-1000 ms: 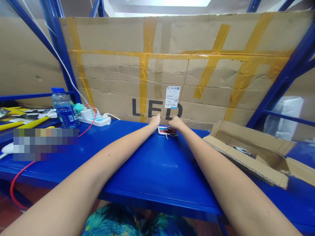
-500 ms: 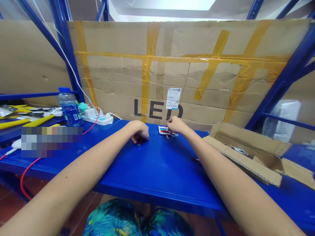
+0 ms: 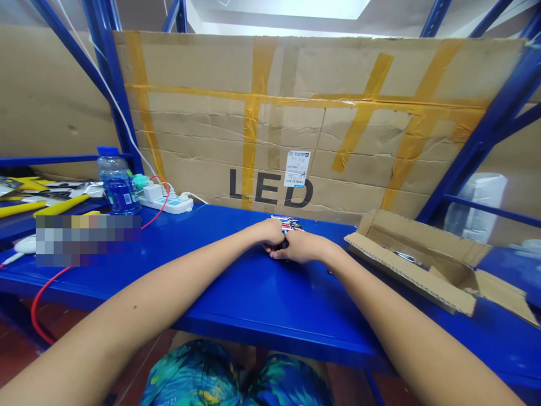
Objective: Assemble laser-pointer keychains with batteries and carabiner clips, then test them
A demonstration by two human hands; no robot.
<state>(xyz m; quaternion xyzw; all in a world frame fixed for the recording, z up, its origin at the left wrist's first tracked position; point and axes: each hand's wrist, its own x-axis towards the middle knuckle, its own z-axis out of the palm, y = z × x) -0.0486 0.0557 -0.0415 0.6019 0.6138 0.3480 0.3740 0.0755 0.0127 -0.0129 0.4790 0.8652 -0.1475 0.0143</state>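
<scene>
My left hand (image 3: 273, 232) and my right hand (image 3: 298, 247) meet over the middle of the blue table (image 3: 253, 293). Fingers of both are curled together around something small that they largely hide. Right behind them lies a row of thin, coloured, shiny sticks (image 3: 287, 221), partly covered by the hands. A small red item (image 3: 330, 272) shows beside my right wrist, mostly behind the forearm.
An open cardboard box (image 3: 414, 265) with a metal item (image 3: 406, 257) inside stands on the right. At the left are a blue-capped bottle (image 3: 118, 186), a white power strip (image 3: 171, 204), yellow-handled tools (image 3: 63, 206) and a red cable (image 3: 40, 299). Large cardboard (image 3: 203, 135) stands behind.
My left hand has moved right to meet my right hand, carrying the small dark item it had at the table. My right hand has come down and nearer, off the coloured sticks.
</scene>
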